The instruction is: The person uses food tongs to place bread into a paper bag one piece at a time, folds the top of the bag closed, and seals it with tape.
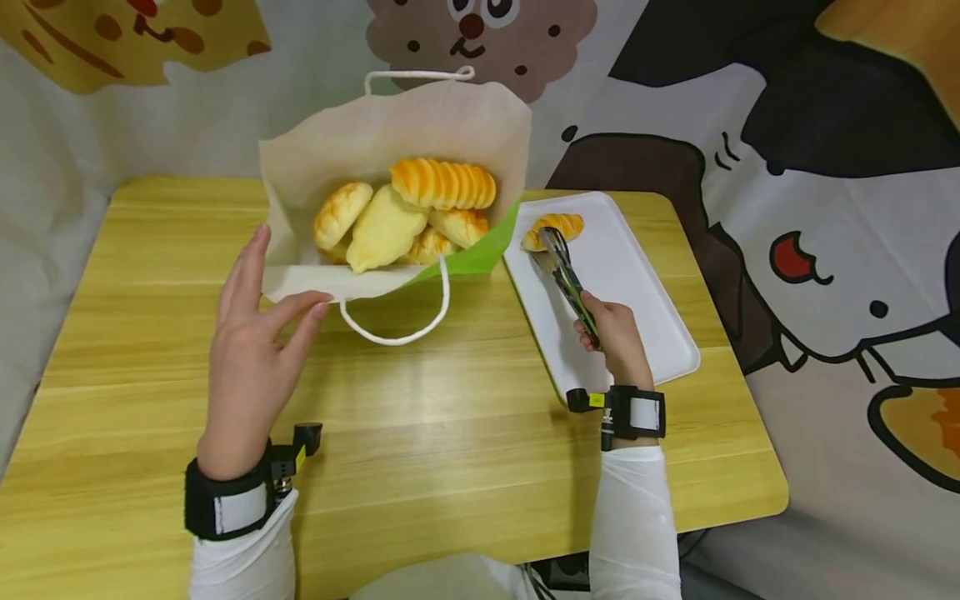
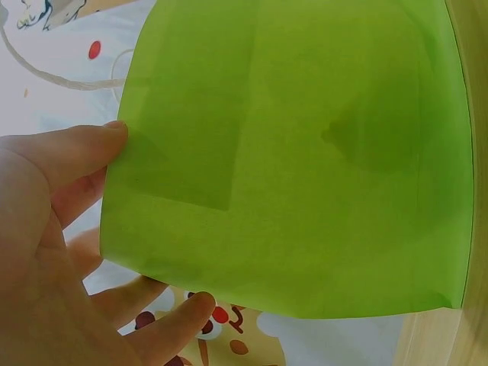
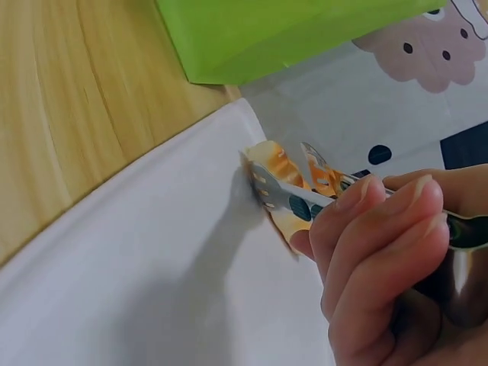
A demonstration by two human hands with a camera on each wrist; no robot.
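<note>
My left hand (image 1: 251, 354) pinches the front rim of a green paper bag (image 1: 480, 257) with white rope handles, its thumb on the green outside in the left wrist view. Several bread pieces lie inside the bag, among them a ridged roll (image 1: 444, 184) on top and a pale yellow bun (image 1: 384, 229). With my right hand (image 1: 618, 333) I hold metal tongs (image 1: 564, 279) that have dark patterned grips. In the right wrist view, their spread tips (image 3: 267, 185) stand on either side of a ridged roll (image 3: 268, 155) lying at the tray's far end.
The white tray (image 1: 637, 308) sits on the right part of the wooden table (image 1: 420, 450), just right of the bag. A cloth with cartoon figures (image 1: 840, 225) hangs behind the table and along its right side. One rope handle (image 1: 401, 340) droops over the bag's front.
</note>
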